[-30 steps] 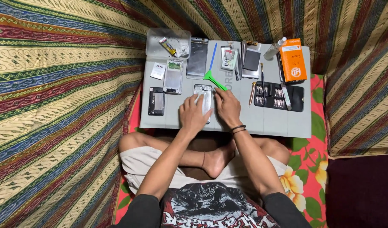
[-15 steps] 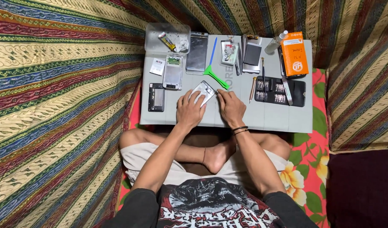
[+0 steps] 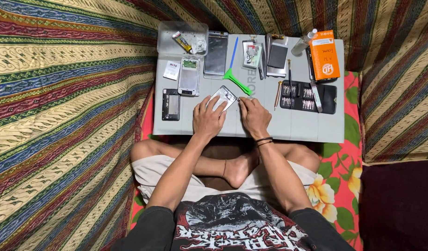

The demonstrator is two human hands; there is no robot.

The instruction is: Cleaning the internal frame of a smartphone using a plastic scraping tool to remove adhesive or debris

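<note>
Head view: our two hands on one silver phone shell (image 3: 224, 96), grey mat (image 3: 297, 128).
Left hand (image 3: 208, 117) curled over it; right hand (image 3: 254, 116) pinches its edge. One green pry tool (image 3: 236, 81), one orange box (image 3: 324, 55).

Your left hand (image 3: 208, 118) covers the near half of the silver phone frame (image 3: 224, 96), so you cannot tell how much of it lies under the palm. Whatever your right hand (image 3: 254, 117) pinches at the frame's corner, just beside its fingertips, is too small to make out. Beyond that grip, the bits in the black screwdriver case (image 3: 308, 96) are too fine to tell apart. Beyond the left grip, the contents of the clear plastic tray (image 3: 181, 38) blur together. Your wrists hide the near edge of the grey surface (image 3: 297, 128). Your torso and the dark printed shirt (image 3: 232, 227) are cut off by the bottom edge.
</note>
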